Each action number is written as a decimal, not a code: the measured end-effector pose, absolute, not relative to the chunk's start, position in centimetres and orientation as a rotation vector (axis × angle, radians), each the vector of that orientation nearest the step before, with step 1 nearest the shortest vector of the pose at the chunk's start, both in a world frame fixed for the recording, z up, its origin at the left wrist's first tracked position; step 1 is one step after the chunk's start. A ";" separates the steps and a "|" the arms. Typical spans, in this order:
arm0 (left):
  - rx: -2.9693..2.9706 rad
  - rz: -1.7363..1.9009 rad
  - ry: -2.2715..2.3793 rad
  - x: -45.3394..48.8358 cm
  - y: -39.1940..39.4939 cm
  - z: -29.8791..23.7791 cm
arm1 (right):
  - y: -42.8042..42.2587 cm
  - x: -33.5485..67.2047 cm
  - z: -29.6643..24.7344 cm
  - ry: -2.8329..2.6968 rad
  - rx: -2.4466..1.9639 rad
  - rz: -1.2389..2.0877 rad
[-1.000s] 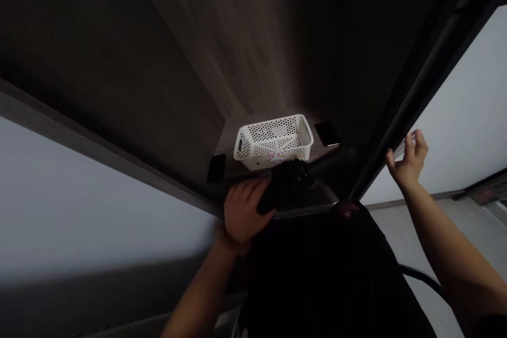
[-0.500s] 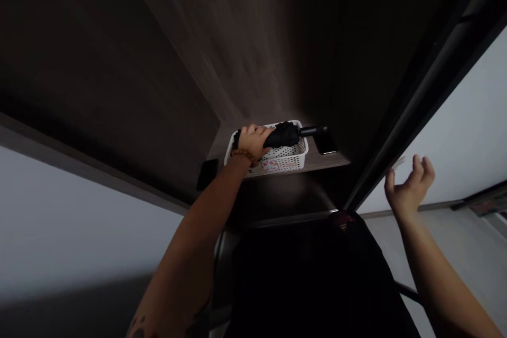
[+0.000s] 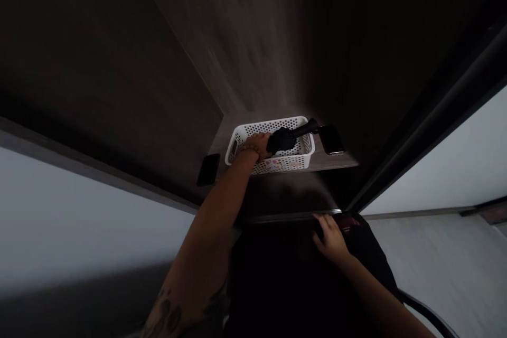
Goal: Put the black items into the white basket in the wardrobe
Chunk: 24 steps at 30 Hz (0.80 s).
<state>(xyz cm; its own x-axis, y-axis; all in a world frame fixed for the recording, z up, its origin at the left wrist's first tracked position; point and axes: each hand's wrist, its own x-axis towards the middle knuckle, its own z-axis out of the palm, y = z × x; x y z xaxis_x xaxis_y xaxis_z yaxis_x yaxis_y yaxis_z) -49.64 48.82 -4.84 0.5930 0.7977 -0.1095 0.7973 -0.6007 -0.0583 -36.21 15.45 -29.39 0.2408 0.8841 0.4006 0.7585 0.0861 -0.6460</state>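
Note:
A folded black umbrella (image 3: pixel 282 140) lies in a white perforated plastic basket (image 3: pixel 293 163), its handle resting over the right rim. My left hand (image 3: pixel 259 143), with a beaded bracelet at the wrist, reaches into the basket and grips the umbrella's left part; the far end is hidden behind the hand. Lower down, my right hand (image 3: pixel 331 237) is held near the front edge of the cabinet, beside my dark clothing. Its fingers are apart and nothing shows in them.
The basket stands on a wooden shelf (image 3: pixel 328 167) inside a dark cabinet. One black phone (image 3: pixel 331 140) lies right of the basket, and a second dark phone-like slab (image 3: pixel 208 169) lies at its left. Side panels enclose the shelf left and right.
My left hand has lowered the umbrella deeper into the basket, and its handle now tilts up over the rim. My right hand has come in from the far right to the front of the cabinet.

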 end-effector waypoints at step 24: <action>-2.612 -0.372 -2.135 -56.6 57.7 -8.5 | 47.3 -31.3 -9.7 -1.317 -2.384 0.248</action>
